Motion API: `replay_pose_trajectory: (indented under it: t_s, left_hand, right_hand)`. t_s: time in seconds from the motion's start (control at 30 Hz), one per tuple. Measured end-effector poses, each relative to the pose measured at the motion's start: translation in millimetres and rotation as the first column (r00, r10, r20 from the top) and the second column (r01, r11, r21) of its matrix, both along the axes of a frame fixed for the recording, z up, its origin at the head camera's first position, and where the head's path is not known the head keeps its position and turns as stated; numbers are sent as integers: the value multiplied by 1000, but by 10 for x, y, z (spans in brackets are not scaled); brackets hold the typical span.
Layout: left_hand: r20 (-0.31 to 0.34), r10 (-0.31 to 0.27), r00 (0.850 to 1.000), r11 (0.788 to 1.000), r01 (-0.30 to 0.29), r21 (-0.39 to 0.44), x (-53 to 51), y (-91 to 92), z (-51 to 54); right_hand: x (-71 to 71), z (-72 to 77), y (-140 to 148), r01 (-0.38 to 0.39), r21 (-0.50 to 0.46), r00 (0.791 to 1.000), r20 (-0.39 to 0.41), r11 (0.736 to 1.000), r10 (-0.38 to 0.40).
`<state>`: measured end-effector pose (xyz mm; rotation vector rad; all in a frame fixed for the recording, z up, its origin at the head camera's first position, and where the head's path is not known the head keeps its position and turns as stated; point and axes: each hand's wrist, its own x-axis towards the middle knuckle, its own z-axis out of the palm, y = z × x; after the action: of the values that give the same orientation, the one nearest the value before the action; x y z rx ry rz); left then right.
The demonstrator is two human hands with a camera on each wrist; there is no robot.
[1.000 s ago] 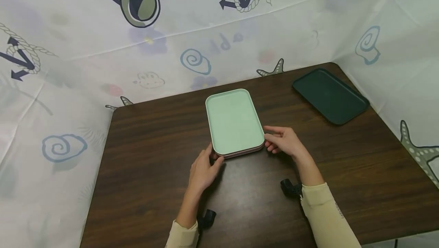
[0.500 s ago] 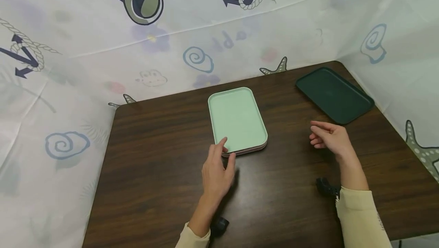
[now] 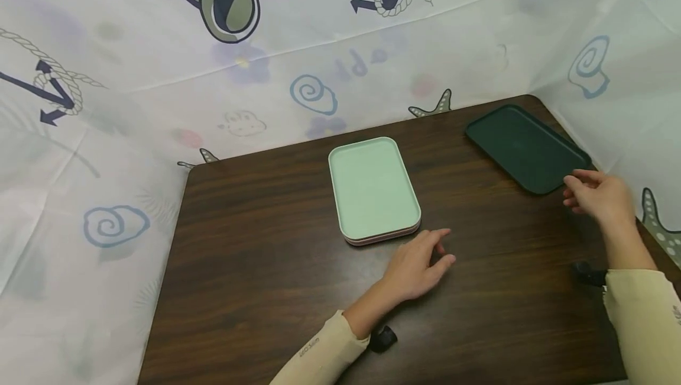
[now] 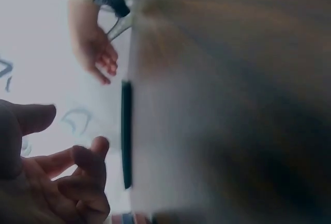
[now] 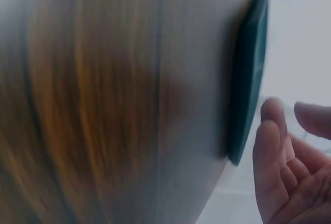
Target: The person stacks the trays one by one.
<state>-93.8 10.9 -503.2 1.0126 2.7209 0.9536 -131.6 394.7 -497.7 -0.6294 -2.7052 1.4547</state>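
Note:
A dark green tray [image 3: 527, 148] lies at the table's back right. My right hand [image 3: 601, 196] hovers by its near right corner, fingers loosely bent; in the right wrist view a gap shows between thumb and fingers, with nothing held. In the middle of the table sits a stack of trays, a light green tray [image 3: 375, 190] on top and pinkish edges [image 3: 380, 236] showing beneath it. My left hand [image 3: 417, 264] is above the table just off the stack's near right corner, fingers relaxed and holding nothing. The left wrist view shows the dark green tray [image 4: 126, 136] edge-on.
The dark wooden table [image 3: 255, 267] meets a white printed cloth [image 3: 255, 89] behind and at both sides. A black wrist camera [image 3: 384, 339] sits under the left cuff, another camera [image 3: 587, 274] under the right.
Both hands have left the tray stack. The right hand has moved right to the dark green tray's corner; the left has shifted right, past the stack's near edge. The trays stay put.

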Motion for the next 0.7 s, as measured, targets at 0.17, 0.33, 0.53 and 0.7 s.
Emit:
replay_pose_trajectory:
  t_s: [0.17, 0.33, 0.53, 0.7]
  left_hand:
    - [219, -73, 973, 994, 90, -68, -192, 467, -14]
    - [345, -48, 937, 992, 86, -97, -359, 949, -85]
    - [455, 2, 890, 997, 32, -67, -532, 1352, -85]
    - [597, 37, 802, 999, -22, -33, -593, 1506, -48]
  right_hand:
    - [-102, 20, 203, 69, 181, 996, 51, 981, -80]
    - [-160, 33, 372, 49, 302, 985, 146, 952, -97]
    - [-266, 10, 474, 22, 270, 983, 172, 963, -71]
    - [-370, -14, 538, 6, 144, 991, 130, 990, -25]
